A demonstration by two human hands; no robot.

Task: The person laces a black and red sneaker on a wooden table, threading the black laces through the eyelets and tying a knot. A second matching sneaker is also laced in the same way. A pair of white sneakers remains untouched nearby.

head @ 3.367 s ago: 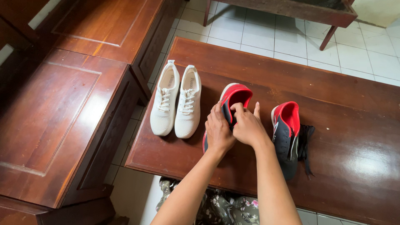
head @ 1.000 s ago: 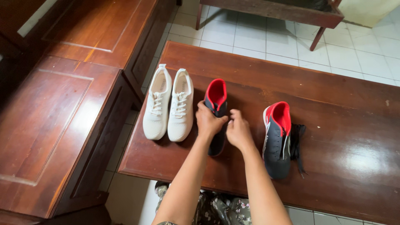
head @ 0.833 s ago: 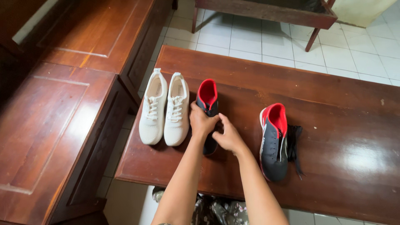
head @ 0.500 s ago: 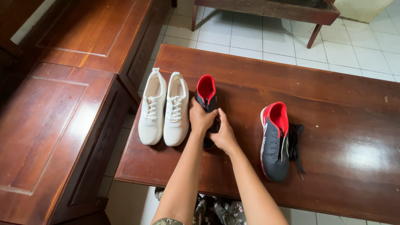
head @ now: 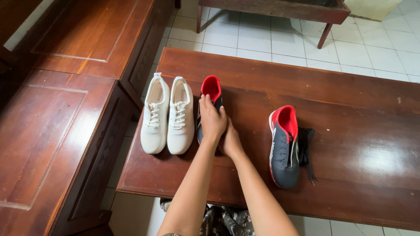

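A black shoe with a red lining (head: 210, 88) stands on the dark wooden table (head: 341, 100), close beside a pair of white lace-up sneakers (head: 167, 114). My left hand (head: 211, 120) lies over the middle of that black shoe and grips it. My right hand (head: 230, 140) presses against the shoe's right side, mostly hidden behind the left hand. The matching black and red shoe (head: 284, 146) lies apart to the right, with a loose black lace (head: 305, 146) beside it.
A large wooden cabinet (head: 57, 105) stands left of the table, with a narrow gap between them. A wooden bench (head: 280, 8) stands on the white tiled floor (head: 271, 41) beyond the table. Floral fabric (head: 218, 218) shows under the near table edge.
The black shoe was turned from its tilted, held-up position and set down upright, then slid left next to the white sneakers. Both hands moved left with it.
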